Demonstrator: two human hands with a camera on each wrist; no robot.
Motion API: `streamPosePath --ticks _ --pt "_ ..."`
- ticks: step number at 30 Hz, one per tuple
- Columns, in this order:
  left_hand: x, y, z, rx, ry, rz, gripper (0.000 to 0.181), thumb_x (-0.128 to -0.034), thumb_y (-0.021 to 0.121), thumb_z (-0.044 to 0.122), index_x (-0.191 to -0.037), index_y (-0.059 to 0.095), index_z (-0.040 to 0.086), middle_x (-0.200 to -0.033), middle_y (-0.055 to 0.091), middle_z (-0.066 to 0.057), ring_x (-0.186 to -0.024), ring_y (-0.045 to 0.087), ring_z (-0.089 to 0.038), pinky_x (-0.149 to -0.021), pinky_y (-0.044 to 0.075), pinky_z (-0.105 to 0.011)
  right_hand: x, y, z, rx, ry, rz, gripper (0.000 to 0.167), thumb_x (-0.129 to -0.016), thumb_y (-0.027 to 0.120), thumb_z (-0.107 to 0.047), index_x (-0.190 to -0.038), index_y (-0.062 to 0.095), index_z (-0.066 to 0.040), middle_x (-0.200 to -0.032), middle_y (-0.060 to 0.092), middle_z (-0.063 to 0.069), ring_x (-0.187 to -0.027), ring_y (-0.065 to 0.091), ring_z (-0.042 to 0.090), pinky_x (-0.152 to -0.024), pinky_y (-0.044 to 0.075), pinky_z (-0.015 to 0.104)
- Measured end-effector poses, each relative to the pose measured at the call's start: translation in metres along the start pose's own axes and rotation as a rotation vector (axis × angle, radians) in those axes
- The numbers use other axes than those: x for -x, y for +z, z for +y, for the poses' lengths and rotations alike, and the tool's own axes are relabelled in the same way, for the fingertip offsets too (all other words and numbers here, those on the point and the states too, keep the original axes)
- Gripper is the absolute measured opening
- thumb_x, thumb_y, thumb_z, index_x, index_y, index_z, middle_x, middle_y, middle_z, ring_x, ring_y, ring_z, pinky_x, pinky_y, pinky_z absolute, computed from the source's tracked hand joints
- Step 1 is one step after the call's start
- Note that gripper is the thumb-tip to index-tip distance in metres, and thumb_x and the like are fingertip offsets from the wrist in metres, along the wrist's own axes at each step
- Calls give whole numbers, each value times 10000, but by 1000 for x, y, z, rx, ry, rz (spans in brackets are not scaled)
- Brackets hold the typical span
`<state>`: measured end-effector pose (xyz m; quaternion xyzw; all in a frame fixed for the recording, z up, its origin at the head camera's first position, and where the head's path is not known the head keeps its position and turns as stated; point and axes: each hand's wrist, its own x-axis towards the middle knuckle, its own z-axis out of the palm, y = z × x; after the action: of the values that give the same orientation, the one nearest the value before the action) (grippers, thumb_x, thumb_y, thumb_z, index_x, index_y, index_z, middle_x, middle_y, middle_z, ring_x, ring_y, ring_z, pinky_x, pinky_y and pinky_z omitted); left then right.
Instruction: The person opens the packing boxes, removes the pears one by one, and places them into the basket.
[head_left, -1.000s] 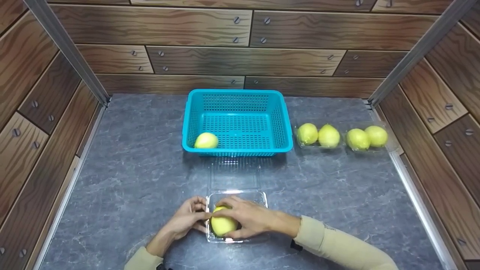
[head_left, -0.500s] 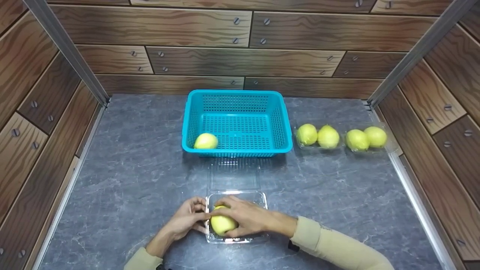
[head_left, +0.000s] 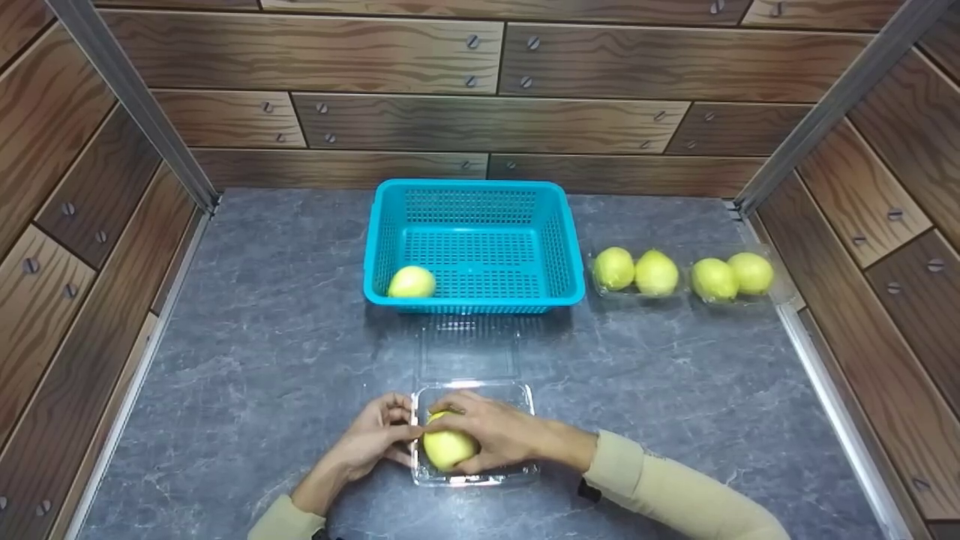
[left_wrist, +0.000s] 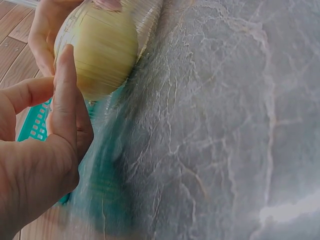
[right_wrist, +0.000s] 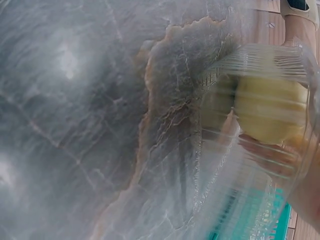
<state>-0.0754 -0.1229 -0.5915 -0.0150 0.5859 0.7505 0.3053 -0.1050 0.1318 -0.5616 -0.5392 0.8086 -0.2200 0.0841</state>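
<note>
A clear plastic clamshell container [head_left: 513,386] lies on the table in front of me, its lid [head_left: 469,354] folded back toward the blue basket. My right hand [head_left: 506,431] grips a yellow-green apple [head_left: 448,446] inside the container's left half, fingers over its far side and thumb at the near side. At the container's left rim, my left hand [head_left: 371,439] pinches the edge between thumb and fingers. Through the ribbed wall, the right wrist view shows the apple [right_wrist: 270,107] with fingers beneath it. The left wrist view shows the apple [left_wrist: 102,55] behind clear plastic.
A blue basket [head_left: 472,300] with one apple [head_left: 412,282] in its near left corner stands behind the container. To its right, two clear containers hold apples [head_left: 656,274] in pairs. Wood-patterned walls [head_left: 390,120] and metal rails [head_left: 832,397] border the table.
The apple under my right hand shifts very slightly within the container. Both hands stay almost in the same place.
</note>
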Motion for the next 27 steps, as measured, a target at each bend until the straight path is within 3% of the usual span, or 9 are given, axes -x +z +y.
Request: streamPosePath --ticks 11,27 --pt "0 0 0 -14 9 -7 327 -898 684 -50 -1130 456 -14 -931 588 -32 -753 623 -152 -604 675 -299 2 -15 -2 -24 -11 22 631 -842 857 -307 -1405 610 -164 -1472 571 126 -1312 597 292 -1057 589 357" --pt "1 1 2 -13 9 -4 345 -893 652 -82 -1165 440 -60 -928 590 -43 -738 626 -164 -605 677 -311 1 -55 -3 62 -106 112 625 -822 877 -294 -1374 622 -150 -1423 601 144 -1279 608 306 -1030 623 403"
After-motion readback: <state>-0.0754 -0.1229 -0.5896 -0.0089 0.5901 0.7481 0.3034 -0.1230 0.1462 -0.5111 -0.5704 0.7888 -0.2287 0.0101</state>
